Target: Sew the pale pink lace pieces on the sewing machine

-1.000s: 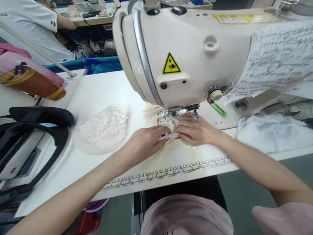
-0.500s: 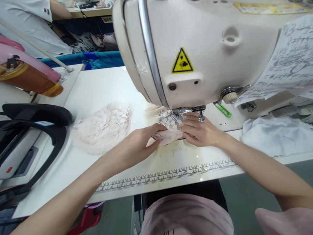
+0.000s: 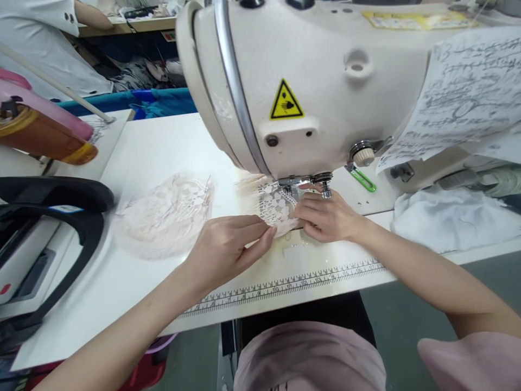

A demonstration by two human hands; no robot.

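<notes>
A cream sewing machine [image 3: 325, 81] fills the upper middle of the view. Under its presser foot [image 3: 303, 182] lies a small piece of white lace [image 3: 273, 205] with a pale pink edge. My right hand [image 3: 328, 217] presses flat on the lace just in front of the foot, fingertips close to the needle. My left hand [image 3: 228, 247] pinches the lace's near left edge between thumb and fingers, a little back from the machine.
A pile of pink lace pieces [image 3: 165, 214] lies left on the white table [image 3: 163, 146]. A ruler strip [image 3: 285, 285] runs along the front edge. Black-and-white device [image 3: 44, 233] at far left, handwritten paper [image 3: 459, 98] on the machine, white cloth [image 3: 451, 220] right. Another person [image 3: 49, 32] stands behind.
My left hand has drawn back toward me and left, pulling the lace's edge out. My right hand stays by the presser foot. More lace now shows flat before the foot.
</notes>
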